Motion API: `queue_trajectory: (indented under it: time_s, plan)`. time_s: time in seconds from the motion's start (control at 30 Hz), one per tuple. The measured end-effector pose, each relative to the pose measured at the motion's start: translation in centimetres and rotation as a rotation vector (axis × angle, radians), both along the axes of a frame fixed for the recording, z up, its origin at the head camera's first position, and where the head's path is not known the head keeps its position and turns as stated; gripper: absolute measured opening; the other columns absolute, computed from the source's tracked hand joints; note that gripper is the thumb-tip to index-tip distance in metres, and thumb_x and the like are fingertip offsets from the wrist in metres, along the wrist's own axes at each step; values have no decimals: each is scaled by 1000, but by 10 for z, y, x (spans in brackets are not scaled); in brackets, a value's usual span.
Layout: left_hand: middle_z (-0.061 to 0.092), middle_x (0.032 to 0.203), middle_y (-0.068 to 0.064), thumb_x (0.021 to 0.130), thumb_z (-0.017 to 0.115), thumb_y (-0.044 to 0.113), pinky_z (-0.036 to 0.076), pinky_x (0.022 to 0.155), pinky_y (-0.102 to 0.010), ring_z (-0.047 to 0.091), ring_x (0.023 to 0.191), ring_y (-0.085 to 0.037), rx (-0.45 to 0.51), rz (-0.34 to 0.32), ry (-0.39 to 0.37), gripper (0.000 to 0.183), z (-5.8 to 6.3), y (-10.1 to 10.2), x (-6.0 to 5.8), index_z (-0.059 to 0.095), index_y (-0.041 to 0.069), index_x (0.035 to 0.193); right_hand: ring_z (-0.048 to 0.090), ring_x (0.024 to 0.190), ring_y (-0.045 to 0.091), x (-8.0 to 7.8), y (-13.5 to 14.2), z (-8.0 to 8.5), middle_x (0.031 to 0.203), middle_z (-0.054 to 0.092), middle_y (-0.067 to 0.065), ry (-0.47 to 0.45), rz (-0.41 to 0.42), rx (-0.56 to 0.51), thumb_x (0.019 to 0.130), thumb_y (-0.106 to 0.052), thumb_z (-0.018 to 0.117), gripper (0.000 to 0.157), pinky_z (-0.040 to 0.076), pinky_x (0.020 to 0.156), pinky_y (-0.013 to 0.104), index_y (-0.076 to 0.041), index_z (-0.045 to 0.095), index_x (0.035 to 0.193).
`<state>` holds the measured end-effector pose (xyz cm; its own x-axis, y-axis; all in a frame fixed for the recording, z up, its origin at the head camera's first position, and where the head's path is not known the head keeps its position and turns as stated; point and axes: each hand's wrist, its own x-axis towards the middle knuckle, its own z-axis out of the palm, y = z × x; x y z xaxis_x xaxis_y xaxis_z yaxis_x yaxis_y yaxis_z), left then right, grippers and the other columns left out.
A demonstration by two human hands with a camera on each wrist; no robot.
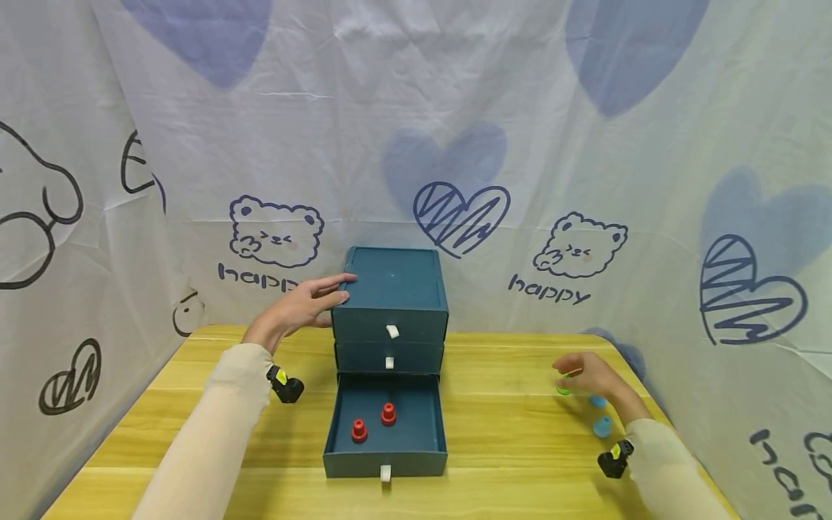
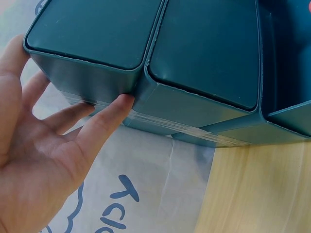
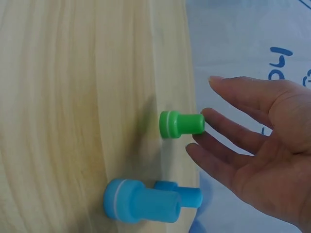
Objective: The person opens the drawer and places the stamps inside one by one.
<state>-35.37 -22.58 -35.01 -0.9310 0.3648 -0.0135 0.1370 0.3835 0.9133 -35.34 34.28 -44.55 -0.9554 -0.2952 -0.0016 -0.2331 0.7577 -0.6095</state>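
My left hand (image 1: 295, 310) rests against the upper left side of a dark teal drawer cabinet (image 1: 396, 282). Its fingers are spread and mostly straight in the left wrist view, with fingertips touching the side wall. On the right of the table, my right hand (image 3: 262, 145) is beside a small green peg with a wide round base (image 3: 182, 124). Thumb and fingers stand apart around the peg's narrow top, not pinching it; whether a fingertip touches it I cannot tell. Nearer me are two similar blue pegs, one in front (image 3: 146, 201) and one behind (image 3: 192, 196).
The cabinet's bottom drawer (image 1: 419, 437) is pulled out, holding two red pegs, one at left (image 1: 359, 431) and one at right (image 1: 388, 414). Two upper drawers with white tabs are closed. Behind the wooden table (image 1: 507, 448) hangs a printed white cloth (image 1: 364, 166).
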Motion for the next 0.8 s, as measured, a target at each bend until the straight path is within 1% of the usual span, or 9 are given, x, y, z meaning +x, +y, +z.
queue_trajectory:
  time_s: [0.1, 0.2, 0.27, 0.37, 0.43, 0.5, 0.63, 0.8]
  plan:
    - [16, 174, -13, 106, 56, 43, 41, 117, -62, 27, 157, -43, 1, -1, -4, 61, 0, 0, 0, 35, 28, 162, 66, 112, 51, -1, 3, -4, 122, 66, 36, -15, 7, -10, 90, -3, 76, 38, 64, 82, 46, 13, 65, 123]
    - [16, 174, -12, 106, 56, 43, 41, 117, -62, 27, 157, -43, 3, -2, -5, 61, 0, 0, -1, 35, 28, 162, 65, 112, 51, -2, 5, -7, 122, 66, 38, -21, 0, 5, 89, -2, 76, 39, 64, 82, 47, 14, 64, 124]
    - [16, 174, -12, 106, 56, 43, 41, 117, -62, 27, 157, -43, 5, -4, -4, 61, 0, 0, -1, 35, 28, 162, 68, 106, 47, -3, 6, -8, 121, 65, 39, -42, -15, 12, 89, 0, 75, 41, 64, 81, 47, 14, 63, 125]
    - [17, 174, -12, 107, 55, 42, 42, 116, -62, 27, 157, -42, 9, -5, -5, 61, 0, -1, -1, 35, 28, 162, 72, 92, 36, -5, 5, -9, 118, 66, 38, -92, -59, 11, 89, 1, 74, 42, 64, 76, 45, 15, 61, 127]
    - [17, 174, -11, 107, 55, 42, 42, 116, -62, 28, 157, -42, 9, -5, -5, 60, -1, -1, -1, 35, 28, 162, 72, 82, 29, -7, 5, -10, 114, 68, 36, -121, -79, 13, 89, 2, 73, 42, 63, 73, 44, 15, 60, 127]
    - [17, 174, -11, 106, 55, 43, 42, 116, -62, 28, 157, -42, 6, -3, -4, 60, -1, -1, -1, 36, 29, 162, 69, 77, 23, -8, 4, -11, 111, 69, 33, -139, -99, 17, 88, 3, 73, 42, 62, 71, 41, 15, 61, 126]
    - [17, 174, -12, 107, 55, 43, 42, 116, -61, 28, 157, -42, 1, -7, 0, 61, -1, -1, -1, 35, 29, 162, 67, 72, 22, -9, 3, -13, 107, 70, 30, -147, -108, 32, 87, 5, 73, 40, 60, 67, 38, 15, 62, 124]
    - [17, 174, -12, 107, 55, 42, 43, 116, -61, 28, 157, -42, 9, -8, -1, 60, -1, -1, 0, 35, 29, 162, 65, 70, 22, -10, 3, -15, 103, 69, 26, -139, -128, 50, 89, 2, 72, 31, 58, 64, 37, 12, 65, 117]
